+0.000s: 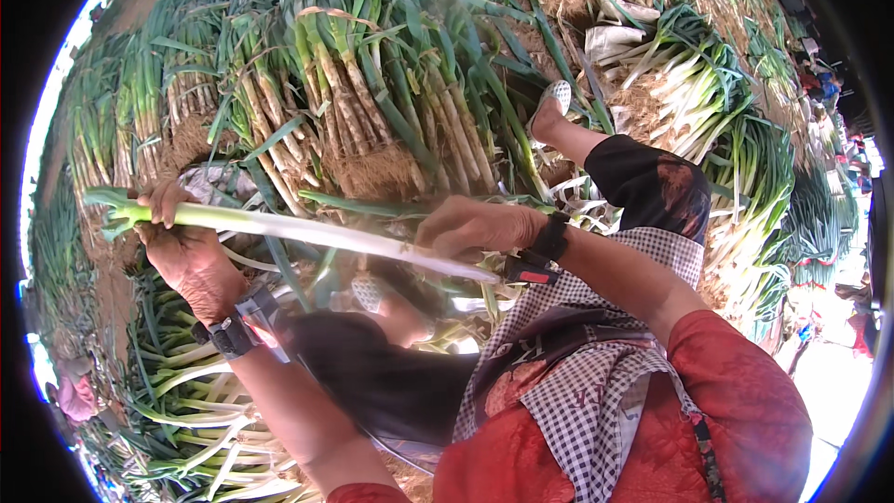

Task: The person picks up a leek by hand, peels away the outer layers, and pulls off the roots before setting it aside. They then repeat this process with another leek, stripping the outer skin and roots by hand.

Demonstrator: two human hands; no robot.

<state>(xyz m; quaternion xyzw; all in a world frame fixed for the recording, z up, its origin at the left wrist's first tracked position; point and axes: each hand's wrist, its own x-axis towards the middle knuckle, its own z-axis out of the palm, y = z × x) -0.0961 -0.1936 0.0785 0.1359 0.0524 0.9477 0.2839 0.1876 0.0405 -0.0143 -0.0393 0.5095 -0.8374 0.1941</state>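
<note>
A long green onion (pixel 307 228) lies slantwise across the space before me, its green leaf end at the left and its white stalk pointing right and down. My left hand (pixel 182 242) is closed round it just below the leaves. On the white stalk near the lower end, my right hand (pixel 475 225) has its fingers curled against the onion. That hand is slightly blurred, and its fingertips are partly hidden. The white tip (pixel 475 270) shows beyond them. Both wrists wear dark straps with small devices.
Upright bunches of unpeeled green onions (pixel 354 102) with soil at their bases stand ahead. Pale, cleaned onions lie in heaps at the right (pixel 684 102) and lower left (pixel 214 410). My legs in dark trousers (pixel 382 373) are spread, with a checked apron (pixel 596 391) over my lap.
</note>
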